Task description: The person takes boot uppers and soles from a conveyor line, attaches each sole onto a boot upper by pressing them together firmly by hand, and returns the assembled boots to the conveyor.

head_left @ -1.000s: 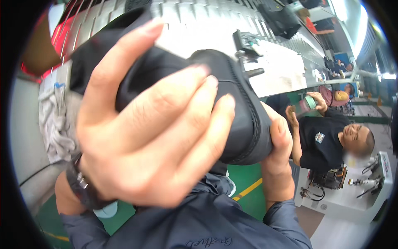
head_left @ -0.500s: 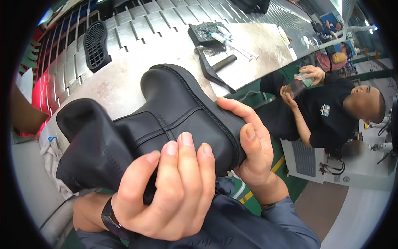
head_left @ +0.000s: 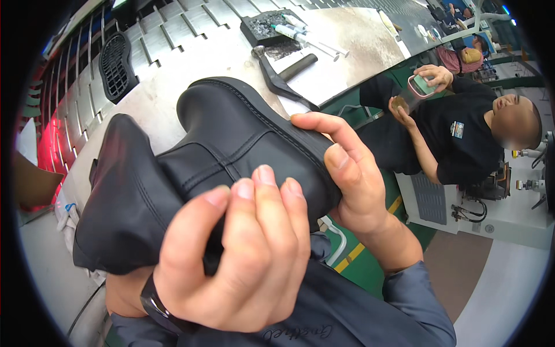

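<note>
A black leather ankle boot [head_left: 231,139] lies tilted across my front, its soft shaft [head_left: 124,202] flopped over to the left above my left forearm. My right hand [head_left: 358,179] grips the boot at its sole edge, index finger along the sole and thumb near the upper. In front of the boot's stitched side, my left hand [head_left: 243,254] has its thumb and fingertips drawn together. Whatever is between those fingertips, if anything, is too small or hidden to make out. A dark watch band [head_left: 156,303] circles the left wrist.
Beyond the boot, a hammer [head_left: 283,87] lies on the pale worktop [head_left: 352,40], beside a black block [head_left: 266,26] and syringes [head_left: 306,39]. A black sole [head_left: 117,66] rests on the metal slats at left. At right, a co-worker [head_left: 462,127] holds a clear container.
The boot's shaft has swung, so its opening no longer faces me. My left fingertips have risen slightly and drawn closer together. My right hand keeps its grip. The view has shifted a little.
</note>
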Demonstrator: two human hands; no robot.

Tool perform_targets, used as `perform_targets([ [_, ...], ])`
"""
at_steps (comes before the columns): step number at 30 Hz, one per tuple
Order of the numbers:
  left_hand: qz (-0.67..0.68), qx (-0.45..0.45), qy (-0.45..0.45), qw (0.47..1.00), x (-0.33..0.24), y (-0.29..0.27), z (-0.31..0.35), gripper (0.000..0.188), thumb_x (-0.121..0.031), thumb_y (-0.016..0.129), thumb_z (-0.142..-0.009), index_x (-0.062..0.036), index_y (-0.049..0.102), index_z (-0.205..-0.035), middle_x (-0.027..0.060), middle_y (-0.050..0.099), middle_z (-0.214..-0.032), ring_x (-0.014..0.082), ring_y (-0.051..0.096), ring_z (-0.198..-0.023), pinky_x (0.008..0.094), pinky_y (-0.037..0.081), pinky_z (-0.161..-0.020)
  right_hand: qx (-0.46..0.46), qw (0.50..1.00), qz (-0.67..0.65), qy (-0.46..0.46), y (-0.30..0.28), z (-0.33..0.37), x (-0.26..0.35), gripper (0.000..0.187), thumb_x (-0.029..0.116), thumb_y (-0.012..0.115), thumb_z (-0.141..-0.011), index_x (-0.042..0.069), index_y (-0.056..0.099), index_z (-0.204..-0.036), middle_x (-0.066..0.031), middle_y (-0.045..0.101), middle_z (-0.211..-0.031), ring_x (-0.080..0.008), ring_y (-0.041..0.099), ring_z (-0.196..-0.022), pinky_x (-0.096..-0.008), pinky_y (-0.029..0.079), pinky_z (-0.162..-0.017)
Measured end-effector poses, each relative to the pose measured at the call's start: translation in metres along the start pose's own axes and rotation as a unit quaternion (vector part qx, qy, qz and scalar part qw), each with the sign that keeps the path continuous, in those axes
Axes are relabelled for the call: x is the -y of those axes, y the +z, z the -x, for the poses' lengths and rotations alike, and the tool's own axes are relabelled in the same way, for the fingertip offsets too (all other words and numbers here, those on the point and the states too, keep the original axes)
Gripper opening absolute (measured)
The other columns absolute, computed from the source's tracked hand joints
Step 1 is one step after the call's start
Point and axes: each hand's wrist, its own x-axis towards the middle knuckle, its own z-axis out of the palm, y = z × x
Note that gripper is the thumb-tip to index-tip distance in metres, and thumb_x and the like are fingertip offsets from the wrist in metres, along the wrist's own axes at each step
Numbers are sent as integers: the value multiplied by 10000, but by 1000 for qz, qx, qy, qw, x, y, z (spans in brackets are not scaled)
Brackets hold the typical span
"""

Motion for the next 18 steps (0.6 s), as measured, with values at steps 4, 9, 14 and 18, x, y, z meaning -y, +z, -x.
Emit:
perform_targets([
  [4,28,69,2,997,20,-19,-8,204,-138,742,-946,6,778,-1086,121,786,-1031,225,715,-974,453,582,-900,24,996,-54,-61,5,-5,-5,884,664,471,-1093,-102,440,-1533,-227,595,-1464,-244,637,-1313,-378,506,-1129],
  [9,101,58,15,993,74,-19,-21,604,-451,795,-773,18,746,-1151,135,752,-1051,320,687,-927,478,567,-885,-22,954,156,-254,10,-23,6,1071,773,555,-998,-127,402,-1556,-274,507,-1575,-306,576,-1401,-422,441,-1199],
  [14,175,46,3,984,122,-2,-44,726,-541,834,-588,-39,744,-1105,86,708,-940,311,626,-814,432,519,-723,41,930,181,-316,4,-64,11,1184,799,712,-867,-125,418,-1547,-264,564,-1522,-299,595,-1377,-424,473,-1170],
  [18,177,35,28,983,145,13,-54,768,-563,834,-538,-41,746,-1095,90,680,-898,310,616,-805,408,514,-709,61,905,179,-380,-3,-89,18,1041,634,841,-878,-89,481,-1534,-181,615,-1376,-243,622,-1251,-368,494,-1080],
])
